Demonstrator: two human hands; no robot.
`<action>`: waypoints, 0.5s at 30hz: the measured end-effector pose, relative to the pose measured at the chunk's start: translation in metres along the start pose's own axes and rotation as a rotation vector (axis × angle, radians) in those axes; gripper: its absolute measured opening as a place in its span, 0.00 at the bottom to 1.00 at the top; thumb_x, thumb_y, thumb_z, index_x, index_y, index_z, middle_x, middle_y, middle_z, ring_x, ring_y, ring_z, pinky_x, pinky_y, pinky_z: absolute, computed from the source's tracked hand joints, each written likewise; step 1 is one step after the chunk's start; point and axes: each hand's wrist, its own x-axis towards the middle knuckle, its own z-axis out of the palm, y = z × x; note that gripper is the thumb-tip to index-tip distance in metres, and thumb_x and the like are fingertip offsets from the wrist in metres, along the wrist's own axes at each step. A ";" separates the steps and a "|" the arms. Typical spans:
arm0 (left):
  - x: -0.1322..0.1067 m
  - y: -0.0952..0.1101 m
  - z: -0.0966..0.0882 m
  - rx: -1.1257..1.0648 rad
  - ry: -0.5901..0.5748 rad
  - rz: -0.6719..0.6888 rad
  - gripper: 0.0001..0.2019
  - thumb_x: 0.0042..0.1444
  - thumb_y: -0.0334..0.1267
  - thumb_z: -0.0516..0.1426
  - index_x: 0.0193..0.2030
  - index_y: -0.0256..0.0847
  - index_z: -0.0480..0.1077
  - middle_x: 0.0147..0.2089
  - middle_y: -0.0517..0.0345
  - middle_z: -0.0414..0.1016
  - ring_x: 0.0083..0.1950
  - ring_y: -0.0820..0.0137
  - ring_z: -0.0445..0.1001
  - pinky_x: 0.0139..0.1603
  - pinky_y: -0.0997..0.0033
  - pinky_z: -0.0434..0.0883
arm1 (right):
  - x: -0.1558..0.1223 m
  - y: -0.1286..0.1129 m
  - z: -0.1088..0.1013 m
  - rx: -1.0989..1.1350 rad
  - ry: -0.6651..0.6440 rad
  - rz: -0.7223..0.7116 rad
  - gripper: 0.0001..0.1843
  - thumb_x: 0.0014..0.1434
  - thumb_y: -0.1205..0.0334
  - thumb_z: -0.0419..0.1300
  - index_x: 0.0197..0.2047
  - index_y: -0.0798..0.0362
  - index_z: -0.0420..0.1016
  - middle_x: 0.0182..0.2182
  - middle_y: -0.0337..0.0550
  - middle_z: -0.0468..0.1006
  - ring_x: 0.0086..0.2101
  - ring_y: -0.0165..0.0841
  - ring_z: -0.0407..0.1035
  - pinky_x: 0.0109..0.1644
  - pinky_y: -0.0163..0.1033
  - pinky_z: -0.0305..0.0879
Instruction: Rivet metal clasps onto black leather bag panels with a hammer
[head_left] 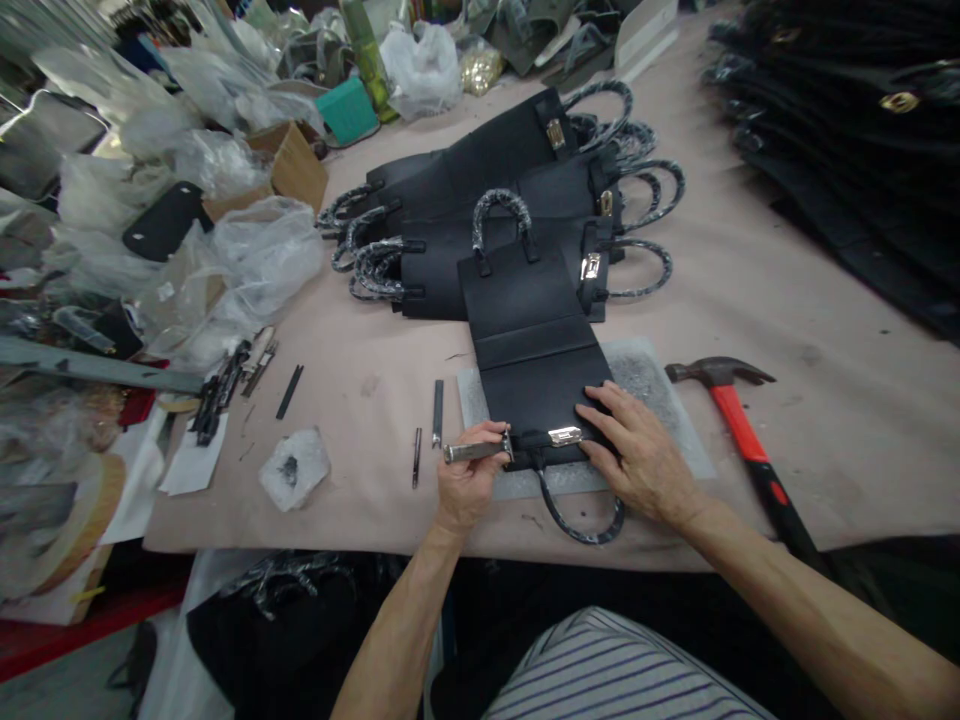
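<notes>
Head view — near the front edge of the table (750, 260), a black bag (532, 300) is being touched by the spread right hand (646, 465) — a metal tool (471, 452) is being pinched by the left hand (463, 492).

Table (847, 430) with hammer (750, 440), stacked bags (487, 155)

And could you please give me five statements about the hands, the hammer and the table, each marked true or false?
1. The hammer lies on the table. True.
2. The right hand grips the hammer. False: it rests on a black bag.
3. The left hand holds a metal tool. True.
4. The hammer's handle is all white. False: it is red and black.
5. A whitish block lies left of the left hand. True.
</notes>
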 end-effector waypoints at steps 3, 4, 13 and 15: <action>0.000 0.000 0.001 0.003 -0.001 -0.017 0.05 0.63 0.34 0.65 0.45 0.41 0.75 0.51 0.48 0.80 0.52 0.58 0.81 0.56 0.53 0.78 | 0.000 -0.001 0.000 0.002 0.006 0.001 0.24 0.67 0.59 0.56 0.64 0.53 0.71 0.68 0.55 0.66 0.69 0.52 0.56 0.71 0.64 0.58; 0.000 0.000 0.001 0.005 0.000 -0.021 0.05 0.63 0.34 0.65 0.45 0.41 0.75 0.51 0.48 0.80 0.52 0.58 0.81 0.56 0.53 0.78 | 0.000 -0.001 -0.001 -0.003 0.008 0.000 0.24 0.67 0.59 0.56 0.64 0.54 0.71 0.67 0.55 0.66 0.69 0.52 0.56 0.71 0.63 0.58; -0.001 -0.004 0.000 0.010 0.009 -0.050 0.06 0.63 0.36 0.65 0.45 0.40 0.75 0.51 0.47 0.80 0.53 0.57 0.81 0.56 0.52 0.79 | 0.001 -0.002 -0.001 -0.005 0.002 0.011 0.23 0.68 0.59 0.56 0.63 0.54 0.71 0.67 0.55 0.66 0.69 0.52 0.55 0.70 0.64 0.58; -0.002 -0.004 0.000 0.006 0.009 -0.048 0.06 0.63 0.35 0.65 0.45 0.40 0.75 0.51 0.47 0.80 0.53 0.57 0.81 0.56 0.52 0.79 | 0.001 -0.002 -0.001 -0.016 0.001 0.007 0.22 0.68 0.59 0.55 0.63 0.54 0.71 0.67 0.56 0.66 0.69 0.51 0.55 0.70 0.63 0.58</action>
